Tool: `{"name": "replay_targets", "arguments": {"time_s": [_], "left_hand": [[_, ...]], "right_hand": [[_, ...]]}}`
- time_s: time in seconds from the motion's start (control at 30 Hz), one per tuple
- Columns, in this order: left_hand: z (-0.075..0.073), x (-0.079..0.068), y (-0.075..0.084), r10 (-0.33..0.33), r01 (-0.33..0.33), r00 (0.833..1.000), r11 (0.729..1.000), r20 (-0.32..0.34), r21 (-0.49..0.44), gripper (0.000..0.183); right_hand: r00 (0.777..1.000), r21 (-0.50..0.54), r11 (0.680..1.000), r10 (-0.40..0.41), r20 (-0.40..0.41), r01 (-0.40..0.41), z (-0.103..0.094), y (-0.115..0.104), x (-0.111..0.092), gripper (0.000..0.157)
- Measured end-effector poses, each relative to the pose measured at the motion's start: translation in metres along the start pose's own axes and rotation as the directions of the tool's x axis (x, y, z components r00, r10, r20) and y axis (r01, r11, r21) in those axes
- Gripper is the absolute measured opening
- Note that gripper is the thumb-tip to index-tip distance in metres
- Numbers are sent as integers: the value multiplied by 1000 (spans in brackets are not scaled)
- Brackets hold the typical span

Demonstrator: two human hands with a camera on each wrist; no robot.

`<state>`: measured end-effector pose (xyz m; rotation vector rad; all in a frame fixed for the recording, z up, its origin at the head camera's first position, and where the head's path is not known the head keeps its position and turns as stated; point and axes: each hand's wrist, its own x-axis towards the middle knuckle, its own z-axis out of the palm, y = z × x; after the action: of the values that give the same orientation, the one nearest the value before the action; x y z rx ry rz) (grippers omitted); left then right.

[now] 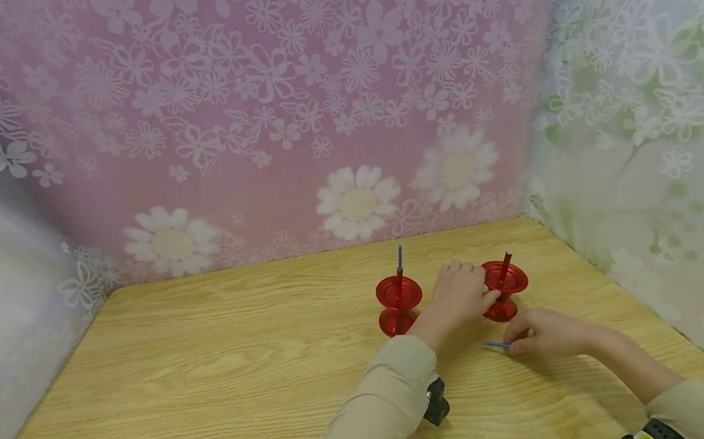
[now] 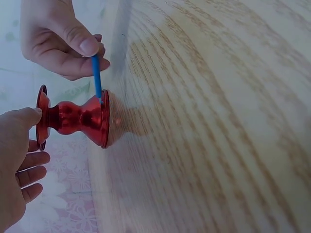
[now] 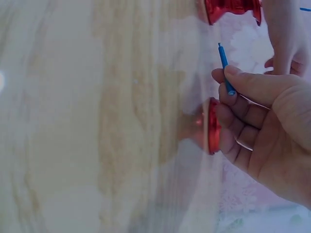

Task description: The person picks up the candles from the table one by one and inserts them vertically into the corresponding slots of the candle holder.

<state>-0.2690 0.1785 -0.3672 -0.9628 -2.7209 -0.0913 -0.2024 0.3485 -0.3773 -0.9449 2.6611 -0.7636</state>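
Two red metallic candle holders stand upright on the table, each with a wide dish and a thin upright tube. At the right candle holder (image 1: 516, 278), my left hand (image 1: 459, 294) holds the dish rim, thumb on the near side in the left wrist view and the other fingers spread beyond it. My right hand (image 1: 547, 333) pinches a thin blue candle (image 3: 223, 58) between thumb and fingertips, low in front of that holder. The left candle holder (image 1: 394, 324) carries another blue candle (image 1: 400, 257) upright in its tube. The right holder's tube (image 1: 506, 266) has no candle in it.
The wood-grain table (image 1: 214, 377) extends left and toward the front. A pink flowered backdrop (image 1: 255, 151) rises behind it, and a pale flowered side panel (image 1: 663, 179) stands close on the right. My left forearm passes in front of the left holder's base.
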Motion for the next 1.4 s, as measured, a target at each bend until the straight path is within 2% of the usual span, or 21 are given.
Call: {"name": "replay_targets", "arguments": {"time_s": [0.2, 0.37, 0.53, 0.67, 0.83, 1.17, 1.3, 1.4], "left_hand": [[-3, 1, 0, -9, 9, 1000, 1000, 9, 7, 38], [-3, 2, 0, -7, 7, 1000, 1000, 8, -3, 36], [-2, 2, 1, 2, -2, 1000, 1000, 7, -6, 37], [-2, 2, 1, 4, -4, 1000, 1000, 7, -22, 41], [-2, 4, 2, -15, 16, 1000, 998, 12, -56, 46], [-3, 5, 8, -102, 102, 995, 994, 14, -36, 52], [-3, 5, 8, -104, 104, 994, 995, 15, -11, 52], [-4, 6, 9, -95, 95, 995, 995, 17, 8, 53]], "right_hand": [[998, 59, 997, 53, -26, -51, -15, -4, -10, 16], [989, 79, 992, 102, -108, -94, -30, -3, -19, 17], [973, 83, 988, 141, -183, -127, -43, -3, -24, 11], [955, 103, 980, 187, -229, -168, -52, -3, -24, 11], [937, 107, 979, 200, -288, -176, -60, -4, -21, 13], [868, 147, 952, 305, -392, -268, -72, -9, -15, 27], [841, 156, 941, 339, -421, -301, -76, -10, -10, 33], [820, 144, 940, 341, -461, -309, -79, -10, -5, 33]]}}
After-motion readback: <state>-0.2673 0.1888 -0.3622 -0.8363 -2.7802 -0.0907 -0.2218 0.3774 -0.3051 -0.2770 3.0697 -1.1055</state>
